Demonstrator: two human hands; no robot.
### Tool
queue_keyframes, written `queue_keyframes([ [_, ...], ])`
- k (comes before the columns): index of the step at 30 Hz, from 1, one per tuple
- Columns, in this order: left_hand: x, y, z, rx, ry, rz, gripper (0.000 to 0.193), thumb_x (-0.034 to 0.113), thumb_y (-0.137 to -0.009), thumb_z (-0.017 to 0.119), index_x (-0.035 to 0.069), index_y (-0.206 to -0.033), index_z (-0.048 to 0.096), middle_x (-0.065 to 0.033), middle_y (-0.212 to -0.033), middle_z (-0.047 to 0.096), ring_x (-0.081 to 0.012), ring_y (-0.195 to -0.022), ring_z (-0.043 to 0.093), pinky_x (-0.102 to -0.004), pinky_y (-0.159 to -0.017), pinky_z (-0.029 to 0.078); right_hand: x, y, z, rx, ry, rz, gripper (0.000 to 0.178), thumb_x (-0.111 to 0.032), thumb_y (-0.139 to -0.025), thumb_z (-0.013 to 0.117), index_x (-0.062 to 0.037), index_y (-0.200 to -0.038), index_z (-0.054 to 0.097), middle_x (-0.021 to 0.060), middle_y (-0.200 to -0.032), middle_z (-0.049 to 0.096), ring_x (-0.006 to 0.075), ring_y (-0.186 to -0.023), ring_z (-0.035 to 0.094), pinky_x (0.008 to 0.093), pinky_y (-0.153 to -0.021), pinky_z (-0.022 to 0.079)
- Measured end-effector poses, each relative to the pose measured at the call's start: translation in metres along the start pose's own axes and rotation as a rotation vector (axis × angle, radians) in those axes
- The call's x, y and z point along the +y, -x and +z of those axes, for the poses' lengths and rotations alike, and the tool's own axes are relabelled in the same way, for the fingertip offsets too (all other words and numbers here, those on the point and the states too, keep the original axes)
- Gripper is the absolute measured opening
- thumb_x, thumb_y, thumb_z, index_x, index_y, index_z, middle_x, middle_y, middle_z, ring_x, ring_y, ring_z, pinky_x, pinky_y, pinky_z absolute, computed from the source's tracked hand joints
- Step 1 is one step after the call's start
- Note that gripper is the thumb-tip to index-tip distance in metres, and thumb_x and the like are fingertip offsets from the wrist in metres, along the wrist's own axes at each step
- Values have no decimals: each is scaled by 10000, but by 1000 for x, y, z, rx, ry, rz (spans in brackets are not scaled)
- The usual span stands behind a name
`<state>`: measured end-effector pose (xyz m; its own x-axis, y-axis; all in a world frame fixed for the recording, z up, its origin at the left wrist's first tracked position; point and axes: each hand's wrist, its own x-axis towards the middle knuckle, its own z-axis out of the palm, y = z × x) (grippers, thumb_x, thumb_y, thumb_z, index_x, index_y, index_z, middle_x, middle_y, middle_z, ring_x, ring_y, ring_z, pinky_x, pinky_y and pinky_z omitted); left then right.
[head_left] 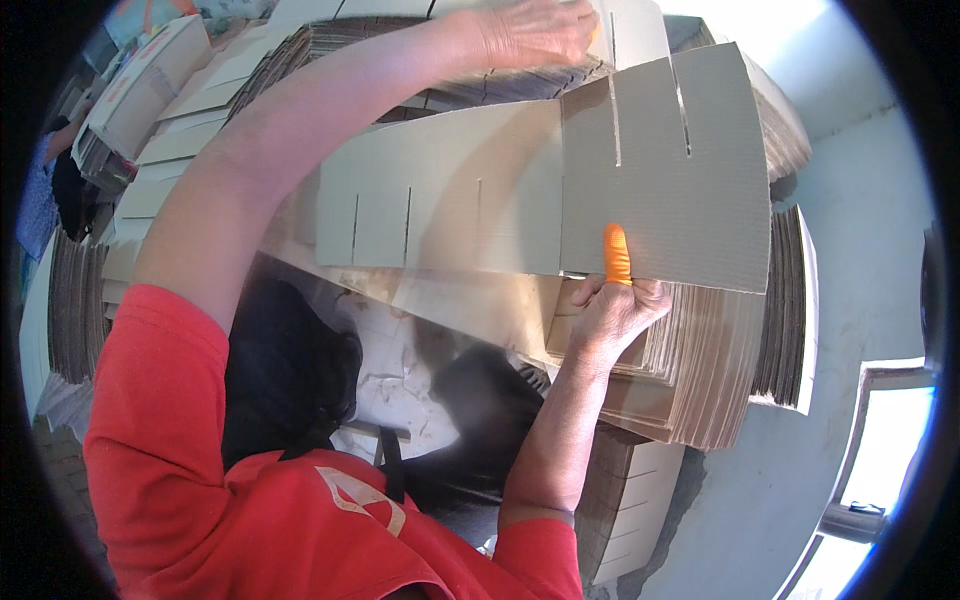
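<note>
My right hand (622,312) grips the lower edge of a slotted cardboard sheet (670,190). Its thumb, in an orange rubber finger cot (617,255), presses flat on the near face. Two long slots run down from that sheet's upper edge. To its left, meeting it at a vertical fold or edge, stands a paler cardboard panel (450,190) with several slots and my arm's shadow. Stretched across the top, my left hand (540,32) is closed, fingers curled beside another slotted sheet (640,35). Its fingertips are mostly hidden, so I cannot tell what they pinch.
A thick stack of cardboard (700,370) lies below the held sheet, with more stacked cardboard (785,310) by the right wall. Slotted cardboard bundles (630,500) stand lower down. Cardboard piles (75,300) line the left. Part of another person (45,200) shows at far left.
</note>
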<state>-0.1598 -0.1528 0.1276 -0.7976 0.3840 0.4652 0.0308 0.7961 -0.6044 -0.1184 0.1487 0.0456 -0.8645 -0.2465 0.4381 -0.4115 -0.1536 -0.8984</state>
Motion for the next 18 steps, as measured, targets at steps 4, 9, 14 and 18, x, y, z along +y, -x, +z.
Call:
queue_keyframes([
  [4,26,6,-9,170,-52,48,90,19,-695,655,-58,-711,613,-95,-921,489,-196,-896,551,-223,-490,569,-1,0,0,-4,-25,-2,457,158,-750,353,0,-966,724,28,-516,566,68,-347,485,218,-325,391],
  [9,65,20,-37,194,57,163,73,49,-633,674,-18,-634,646,-71,-925,538,-181,-893,530,-213,-443,540,-8,0,7,0,30,36,351,143,-802,411,12,-929,712,27,-521,568,64,-367,494,224,-331,389],
  [14,89,32,-62,105,74,183,128,82,-585,672,-28,-650,674,-55,-842,551,-180,-892,511,-211,-447,533,-6,-3,-5,-46,158,30,210,118,-842,485,47,-888,677,44,-565,597,69,-397,507,228,-359,390],
  [18,95,42,-68,32,141,183,150,94,-578,674,-41,-645,673,-78,-849,547,-200,-890,515,-204,-460,535,-32,-6,-11,-18,179,-97,163,106,-842,503,59,-903,647,60,-577,606,86,-420,539,230,-380,409],
])
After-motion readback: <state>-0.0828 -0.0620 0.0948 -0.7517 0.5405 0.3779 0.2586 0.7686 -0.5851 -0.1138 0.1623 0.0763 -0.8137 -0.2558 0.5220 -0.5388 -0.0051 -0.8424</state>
